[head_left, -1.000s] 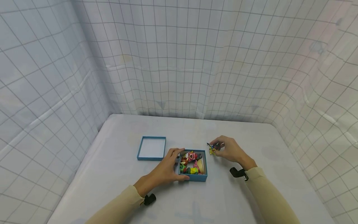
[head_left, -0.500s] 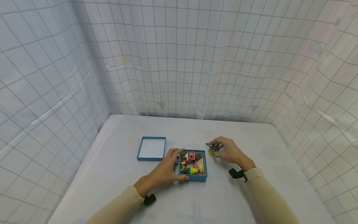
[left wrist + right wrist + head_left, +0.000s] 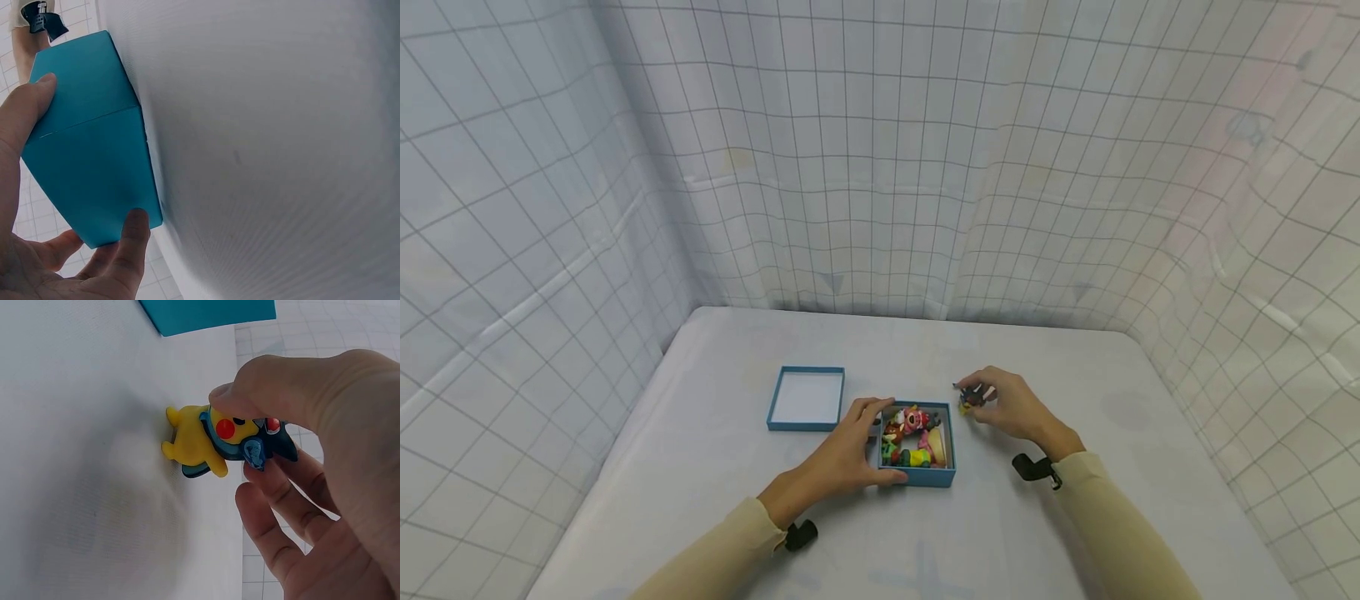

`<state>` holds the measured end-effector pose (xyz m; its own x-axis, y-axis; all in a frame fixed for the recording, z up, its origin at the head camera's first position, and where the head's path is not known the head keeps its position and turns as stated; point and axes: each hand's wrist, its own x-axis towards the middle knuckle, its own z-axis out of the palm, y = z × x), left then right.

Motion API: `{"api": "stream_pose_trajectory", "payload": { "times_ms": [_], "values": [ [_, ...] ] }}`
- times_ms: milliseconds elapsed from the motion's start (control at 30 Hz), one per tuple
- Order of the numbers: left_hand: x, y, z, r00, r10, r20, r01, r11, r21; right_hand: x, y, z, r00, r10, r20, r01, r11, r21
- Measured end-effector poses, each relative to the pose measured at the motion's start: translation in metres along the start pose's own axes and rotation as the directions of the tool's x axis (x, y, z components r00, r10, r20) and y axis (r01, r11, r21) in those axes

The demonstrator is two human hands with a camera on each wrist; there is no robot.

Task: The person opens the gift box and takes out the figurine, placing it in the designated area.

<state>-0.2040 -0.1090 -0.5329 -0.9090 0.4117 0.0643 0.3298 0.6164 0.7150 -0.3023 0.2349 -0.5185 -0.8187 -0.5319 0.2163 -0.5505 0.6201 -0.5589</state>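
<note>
A blue box point(image 3: 931, 477) holds several colourful toy figures point(image 3: 916, 457). My left hand point(image 3: 850, 454) grips its left side, thumb at the near wall and fingers toward the far corner; the left wrist view shows the same hand against the box's teal walls point(image 3: 94, 169). Just right of the box, my right hand point(image 3: 1011, 404) pinches a small yellow figurine point(image 3: 190, 437) with red cheeks and a dark blue hood and cape. Its feet are near the white tabletop; whether they touch it I cannot tell. The thumb hides part of its head.
A shallow blue lid point(image 3: 807, 427) with a white inside lies to the left, behind the left hand. White cloth with a grid pattern point(image 3: 880, 167) hangs around the back and sides of the white table point(image 3: 1037, 542).
The figurine has turned a little in my right fingers, showing less yellow and more dark. My right hand has shifted slightly left and nearer. The left hand and box stay put.
</note>
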Motion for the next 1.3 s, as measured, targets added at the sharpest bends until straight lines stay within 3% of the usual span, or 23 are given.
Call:
{"api": "stream_pose_trajectory", "payload": {
  "times_ms": [767, 1100, 1300],
  "values": [
    [0.001, -0.003, 0.001, 1.0, -0.005, 0.0, 0.005, 1.0, -0.018, -0.001, -0.013, -0.007, 1.0, -0.005, -0.018, 0.004, 0.998, -0.062],
    [0.001, -0.003, 0.002, 1.0, -0.01, -0.003, 0.01, 1.0, -0.024, 0.0, -0.037, -0.012, 0.997, -0.08, -0.012, 0.079, 0.994, -0.081],
    [0.001, -0.002, 0.001, 1.0, -0.009, -0.002, 0.009, 1.0, -0.025, 0.002, -0.054, -0.015, 0.988, -0.151, 0.038, 0.154, 0.985, -0.082]
  ]
}}
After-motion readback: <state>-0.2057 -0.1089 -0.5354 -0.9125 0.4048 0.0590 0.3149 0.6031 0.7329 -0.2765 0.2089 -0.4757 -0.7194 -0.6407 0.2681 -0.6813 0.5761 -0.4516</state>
